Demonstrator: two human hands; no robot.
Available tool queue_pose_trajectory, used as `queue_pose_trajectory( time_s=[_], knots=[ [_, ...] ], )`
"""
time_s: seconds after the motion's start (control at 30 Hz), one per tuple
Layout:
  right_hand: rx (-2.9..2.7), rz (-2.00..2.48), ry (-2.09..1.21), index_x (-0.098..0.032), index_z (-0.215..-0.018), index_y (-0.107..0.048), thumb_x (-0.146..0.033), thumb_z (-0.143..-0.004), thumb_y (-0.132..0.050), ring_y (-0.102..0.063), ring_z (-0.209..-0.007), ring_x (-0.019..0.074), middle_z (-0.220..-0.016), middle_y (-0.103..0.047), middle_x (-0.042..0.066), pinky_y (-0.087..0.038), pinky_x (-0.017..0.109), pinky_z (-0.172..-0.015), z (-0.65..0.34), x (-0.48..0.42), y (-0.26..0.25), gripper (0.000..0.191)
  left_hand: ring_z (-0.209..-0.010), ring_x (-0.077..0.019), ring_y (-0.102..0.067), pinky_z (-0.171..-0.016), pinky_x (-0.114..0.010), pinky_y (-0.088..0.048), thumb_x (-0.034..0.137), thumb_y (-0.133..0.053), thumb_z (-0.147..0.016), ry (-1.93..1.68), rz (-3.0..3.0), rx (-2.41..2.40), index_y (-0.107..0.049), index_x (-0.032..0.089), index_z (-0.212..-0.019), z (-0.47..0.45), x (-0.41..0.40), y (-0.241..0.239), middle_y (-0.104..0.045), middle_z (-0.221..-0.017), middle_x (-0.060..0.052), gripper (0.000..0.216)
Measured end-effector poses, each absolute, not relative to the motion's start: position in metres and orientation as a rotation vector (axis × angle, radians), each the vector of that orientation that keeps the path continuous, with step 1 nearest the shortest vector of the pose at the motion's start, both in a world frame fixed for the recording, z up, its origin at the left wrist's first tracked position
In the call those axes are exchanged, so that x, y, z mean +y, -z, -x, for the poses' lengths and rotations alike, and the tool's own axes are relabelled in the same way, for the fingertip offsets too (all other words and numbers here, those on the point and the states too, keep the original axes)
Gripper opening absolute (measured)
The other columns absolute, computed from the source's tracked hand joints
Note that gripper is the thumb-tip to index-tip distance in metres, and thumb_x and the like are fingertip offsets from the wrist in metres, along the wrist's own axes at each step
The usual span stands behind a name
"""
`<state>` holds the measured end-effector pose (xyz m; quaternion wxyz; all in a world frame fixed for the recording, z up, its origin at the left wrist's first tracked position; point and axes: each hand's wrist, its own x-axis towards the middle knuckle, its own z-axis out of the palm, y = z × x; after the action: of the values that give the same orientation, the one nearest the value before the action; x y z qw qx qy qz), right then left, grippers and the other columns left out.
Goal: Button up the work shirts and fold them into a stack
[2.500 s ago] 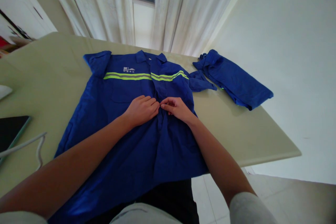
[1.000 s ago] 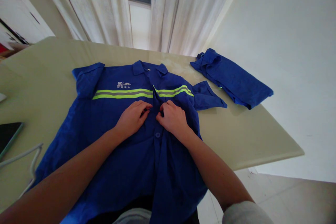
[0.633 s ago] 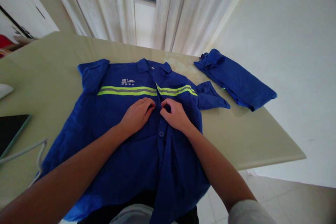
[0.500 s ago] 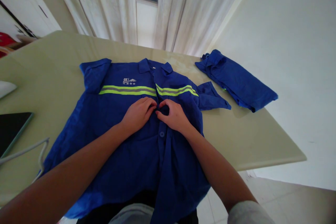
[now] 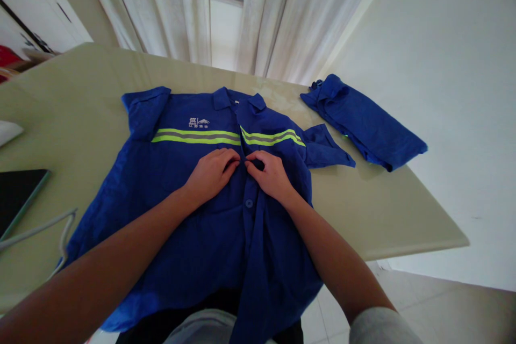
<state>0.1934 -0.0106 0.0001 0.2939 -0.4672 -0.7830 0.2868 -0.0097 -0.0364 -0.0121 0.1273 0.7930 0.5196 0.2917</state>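
A blue short-sleeved work shirt (image 5: 169, 226) lies front side up, its collar away from me and its lower hem hanging over the near table edge. A yellow-green and grey reflective stripe (image 5: 197, 137) crosses the chest. On the front placket, just below the stripe, my left hand (image 5: 213, 172) pinches the fabric edge. My right hand (image 5: 271, 173) pinches the same placket from the other side, fingertips almost meeting the left ones. What sits between the fingertips is hidden. One button (image 5: 249, 203) shows on the placket below my hands.
A folded blue garment (image 5: 371, 123) rests at the table's right side. On the left are a dark flat device (image 5: 20, 193), a white cable (image 5: 64, 236) and a white object (image 5: 8, 131). The pale table (image 5: 403, 220) ends at a corner on the right, near a wall.
My right fingertips have closed slightly and shifted a little upward at the placket. My left hand stays nearly in place, and the shirt lies as before.
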Motion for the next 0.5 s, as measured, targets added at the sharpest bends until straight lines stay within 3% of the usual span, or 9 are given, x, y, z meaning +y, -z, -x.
queue_pose_trajectory(
  time_s=[0.5],
  knots=[
    [-2.099,1.278,-0.712,-0.021,-0.1,-0.078,-0.018,-0.094,-0.061,-0.071,-0.091,0.0205,-0.102,-0.078,0.005,-0.052,0.032,-0.087,-0.1881,-0.0164,-0.0035,0.019,-0.095,-0.0251,-0.063,-0.087,-0.038,-0.051,0.021,-0.048,-0.104,-0.742,-2.721,1.528,-0.07,0.017,-0.104,0.0032,-0.0386,0.0056,-0.071,-0.099,-0.01,0.022]
  ],
)
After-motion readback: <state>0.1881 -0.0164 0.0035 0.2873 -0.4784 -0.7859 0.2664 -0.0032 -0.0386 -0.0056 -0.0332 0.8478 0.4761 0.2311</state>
